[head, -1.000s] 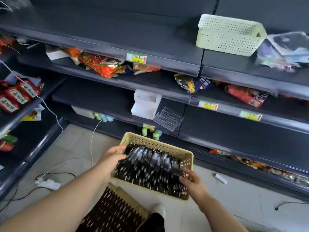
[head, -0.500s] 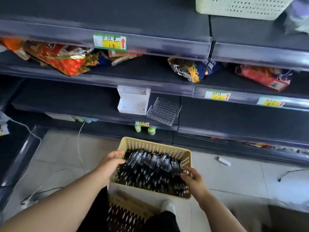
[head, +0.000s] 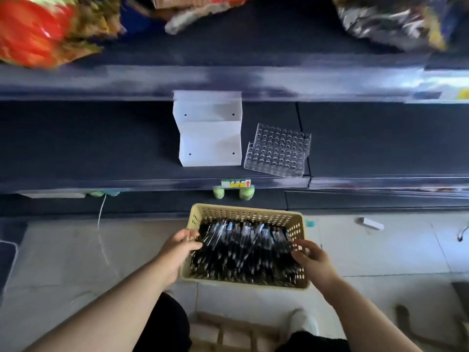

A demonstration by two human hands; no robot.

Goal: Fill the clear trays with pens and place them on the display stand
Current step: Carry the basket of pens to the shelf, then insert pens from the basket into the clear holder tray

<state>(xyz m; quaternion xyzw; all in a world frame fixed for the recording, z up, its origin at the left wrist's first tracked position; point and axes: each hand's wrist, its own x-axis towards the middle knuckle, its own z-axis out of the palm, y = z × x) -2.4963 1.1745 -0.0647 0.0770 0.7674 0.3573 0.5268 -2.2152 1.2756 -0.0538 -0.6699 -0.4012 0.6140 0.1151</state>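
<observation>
I see the basket (head: 243, 212) low in front of the shelf (head: 101, 143), over the tiled floor (head: 76, 262). I cannot tell whether it rests there or is held up. It is packed with dark pens (head: 243, 252) lying mostly lengthwise.

My left hand (head: 177, 252) lies against the basket's left wall, its fingers (head: 191, 237) reaching over the rim onto the pens. They are blurred, so I cannot tell if it grips. My right hand (head: 313, 260) is at the right rim, fingers (head: 300, 243) spread wide and relaxed, holding nothing.

On the shelf stands the white stepped stand (head: 209, 138). Just to its right, close but not touching, lie two clear trays (head: 278, 151), one overlapping the other. Blurred snack bags (head: 38, 29) sit on the shelf above.
</observation>
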